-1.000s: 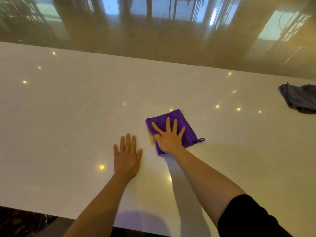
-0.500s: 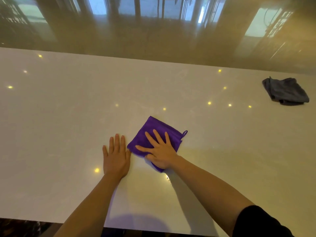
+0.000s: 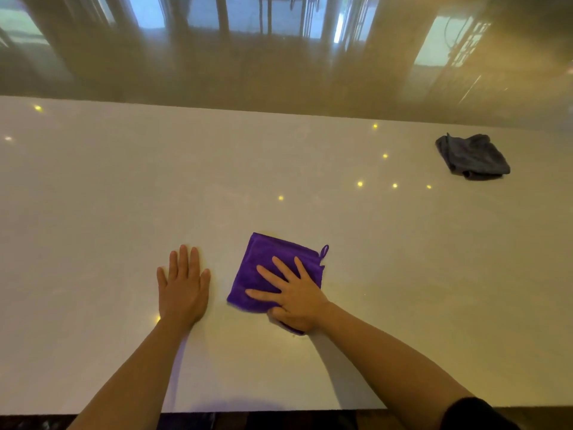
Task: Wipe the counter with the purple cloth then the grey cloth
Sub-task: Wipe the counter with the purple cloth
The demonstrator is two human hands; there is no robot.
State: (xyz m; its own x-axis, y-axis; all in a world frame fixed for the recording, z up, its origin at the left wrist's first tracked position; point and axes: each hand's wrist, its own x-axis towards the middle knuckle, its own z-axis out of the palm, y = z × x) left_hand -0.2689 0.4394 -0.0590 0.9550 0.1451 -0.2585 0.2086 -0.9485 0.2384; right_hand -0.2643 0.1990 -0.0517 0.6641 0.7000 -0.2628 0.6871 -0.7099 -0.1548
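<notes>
Glossy brown wall [image 3: 279, 72] with window reflections behind; black sleeve [image 3: 474, 414] at bottom right.

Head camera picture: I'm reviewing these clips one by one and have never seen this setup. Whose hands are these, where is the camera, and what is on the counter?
There is no machine here. A person wears a wide-angle camera on the head, looking forward and down, so you see their own two bare arms reaching in from the bottom edge.

The pale glossy surface is the counter; the small yellow dots on it are reflected lights.

The right hand lies flat, fingers spread, on top of a folded purple cloth, pressing it to the counter rather than gripping it. The left hand rests flat on the bare counter beside it, apart from the cloth.

Far to the right, a crumpled grey cloth lies untouched.
</notes>
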